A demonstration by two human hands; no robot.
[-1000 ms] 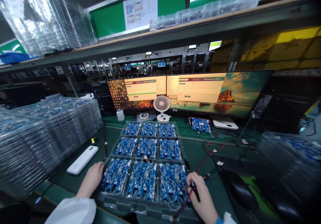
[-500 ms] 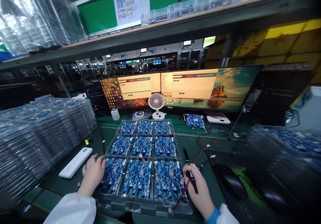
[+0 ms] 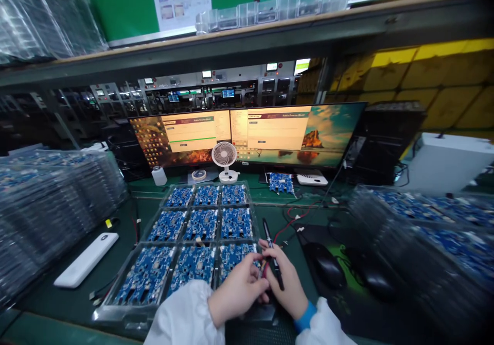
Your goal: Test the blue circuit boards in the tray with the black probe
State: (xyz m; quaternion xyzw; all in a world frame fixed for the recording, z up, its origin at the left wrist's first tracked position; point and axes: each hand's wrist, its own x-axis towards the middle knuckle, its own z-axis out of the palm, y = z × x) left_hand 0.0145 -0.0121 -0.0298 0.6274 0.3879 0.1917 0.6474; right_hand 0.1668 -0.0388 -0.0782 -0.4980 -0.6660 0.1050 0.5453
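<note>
At the near right corner of the clear tray (image 3: 116,304), both hands meet over the front-right blue circuit board (image 3: 235,256). Right hand (image 3: 285,283) is clamped on a black pen-like probe (image 3: 272,249), tip pointing away from the person, a red wire (image 3: 287,224) running off from it across the green surface (image 3: 301,242) behind the tray. Left hand (image 3: 235,291) has its fingers pinched against the right hand at the probe's lower end; whatever it grips there is too small to tell.

Tray: transparent plastic, three by three pockets, one blue board per pocket, each densely populated with small parts and white markings. Front row boards look larger only from nearness.

Left of the tray: white flat device (image 3: 87,258) lying on the surface, and past it stacks of clear trays (image 3: 46,201) holding more blue boards. Behind the tray: small white desk fan (image 3: 224,159), two monitors (image 3: 247,134) showing dialog windows, one loose blue board (image 3: 281,182). Right of the tray: black mouse (image 3: 326,270) on a dark mat, further tray stacks (image 3: 424,231) beyond, blurred.
</note>
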